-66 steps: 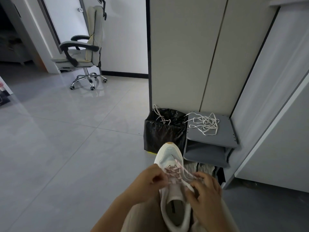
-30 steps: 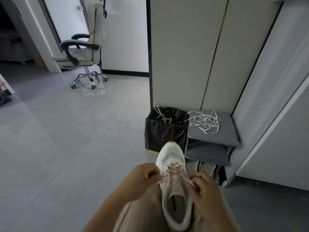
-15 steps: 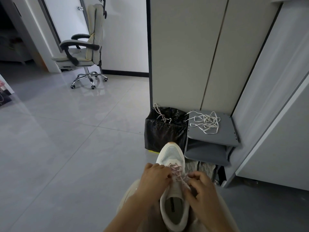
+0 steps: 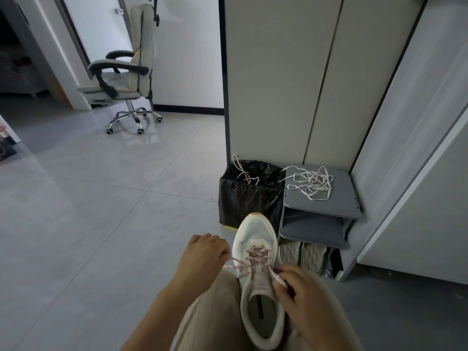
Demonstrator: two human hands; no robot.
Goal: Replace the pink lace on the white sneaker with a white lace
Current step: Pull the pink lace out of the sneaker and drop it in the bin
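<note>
Pink lace [image 4: 254, 259] stretched to left hand [image 4: 202, 259], seemingly pinched

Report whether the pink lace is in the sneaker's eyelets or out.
Mostly in: the pink lace crisscrosses the sneaker; left hand and right hand pinch its loose ends.

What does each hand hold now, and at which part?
The left hand pinches one free end of the pink lace, drawn out sideways from the white sneaker; the right hand pinches the other end.
</note>
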